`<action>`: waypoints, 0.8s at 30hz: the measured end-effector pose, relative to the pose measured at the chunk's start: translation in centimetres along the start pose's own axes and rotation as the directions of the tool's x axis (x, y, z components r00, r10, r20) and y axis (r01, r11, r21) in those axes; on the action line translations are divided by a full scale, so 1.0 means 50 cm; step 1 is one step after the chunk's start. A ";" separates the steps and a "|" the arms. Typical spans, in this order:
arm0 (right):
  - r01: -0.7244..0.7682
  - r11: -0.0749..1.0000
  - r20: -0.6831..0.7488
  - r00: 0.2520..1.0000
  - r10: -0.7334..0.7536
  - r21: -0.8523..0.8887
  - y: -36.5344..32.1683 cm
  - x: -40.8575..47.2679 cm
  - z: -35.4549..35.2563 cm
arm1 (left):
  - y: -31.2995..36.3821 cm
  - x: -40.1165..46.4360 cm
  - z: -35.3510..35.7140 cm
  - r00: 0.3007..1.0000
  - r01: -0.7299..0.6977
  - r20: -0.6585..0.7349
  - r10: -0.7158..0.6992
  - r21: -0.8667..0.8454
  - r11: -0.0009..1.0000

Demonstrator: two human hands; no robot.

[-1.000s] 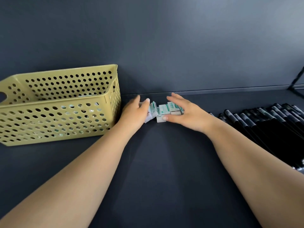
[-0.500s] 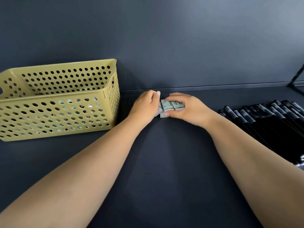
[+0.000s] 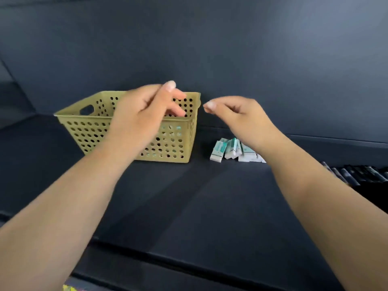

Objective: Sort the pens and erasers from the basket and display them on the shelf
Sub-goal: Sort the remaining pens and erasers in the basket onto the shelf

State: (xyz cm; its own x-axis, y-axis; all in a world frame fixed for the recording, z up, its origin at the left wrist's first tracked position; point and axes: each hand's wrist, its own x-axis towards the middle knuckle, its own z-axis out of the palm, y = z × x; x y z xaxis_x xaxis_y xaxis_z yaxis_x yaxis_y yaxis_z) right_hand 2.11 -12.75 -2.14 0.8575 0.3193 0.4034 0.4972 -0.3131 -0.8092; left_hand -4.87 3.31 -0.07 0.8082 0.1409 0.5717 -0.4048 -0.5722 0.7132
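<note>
A yellow perforated basket [image 3: 90, 131] stands on the dark shelf [image 3: 189, 206], with pale erasers showing through its holes. Just right of it lies a small cluster of white-and-green erasers [image 3: 228, 151], some leaning on each other. A row of black pens [image 3: 361, 175] lies at the far right edge. My left hand [image 3: 142, 114] hovers above the basket's near right corner, fingers loosely curled and holding nothing. My right hand [image 3: 237, 114] hangs in the air above the eraser cluster, fingers loosely bent, empty.
The shelf's dark back wall [image 3: 252, 59] rises right behind the basket and erasers. The shelf's front edge [image 3: 189, 257] runs across the lower part of the view, with something yellow [image 3: 70, 288] just below it.
Both hands have let go of the erasers and lifted off the shelf. My left hand has moved over the basket. The view has pulled back and shifted left.
</note>
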 end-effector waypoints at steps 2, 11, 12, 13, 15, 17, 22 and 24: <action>0.056 0.992 0.109 0.993 -0.044 -0.109 -0.024 0.008 0.034 | -0.033 0.010 -0.051 1.000 -0.020 0.028 0.012 0.309 0.951; 0.053 0.843 0.238 0.967 0.090 -0.536 -0.065 0.031 0.129 | -0.171 0.047 -0.198 0.889 -0.193 0.430 -0.160 0.667 0.720; 0.041 0.840 0.216 0.972 0.092 -0.541 -0.073 0.031 0.133 | -0.174 0.056 -0.212 0.870 -0.229 0.470 -0.147 0.650 0.725; 0.019 0.843 0.188 0.977 0.098 -0.537 -0.084 0.028 0.138 | -0.176 0.065 -0.226 0.849 -0.267 0.513 -0.126 0.621 0.737; -0.019 0.843 0.145 0.983 0.114 -0.537 -0.105 0.023 0.150 | -0.190 0.082 -0.253 0.783 -0.350 0.617 -0.078 0.541 0.765; -0.043 0.831 0.145 0.978 0.148 -0.554 -0.119 0.018 0.160 | -0.203 0.094 -0.271 0.700 -0.415 0.713 -0.041 0.452 0.789; -0.061 0.736 0.247 0.920 0.303 -0.674 -0.152 0.052 0.181 | -0.222 0.157 -0.286 0.610 -0.404 0.792 -0.013 0.325 0.855; -0.073 0.706 0.245 0.908 0.339 -0.705 -0.153 0.086 0.186 | -0.232 0.195 -0.279 0.602 -0.414 0.798 -0.031 0.345 0.843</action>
State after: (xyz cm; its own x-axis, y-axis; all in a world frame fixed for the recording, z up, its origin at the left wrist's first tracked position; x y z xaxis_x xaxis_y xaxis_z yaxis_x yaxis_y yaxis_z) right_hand 0.75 -0.65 1.80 0.9151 0.4030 -0.0131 0.3810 -0.8748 -0.2994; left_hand 1.76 22.57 2.89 0.8401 -0.5424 -0.0013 -0.5283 -0.8189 0.2245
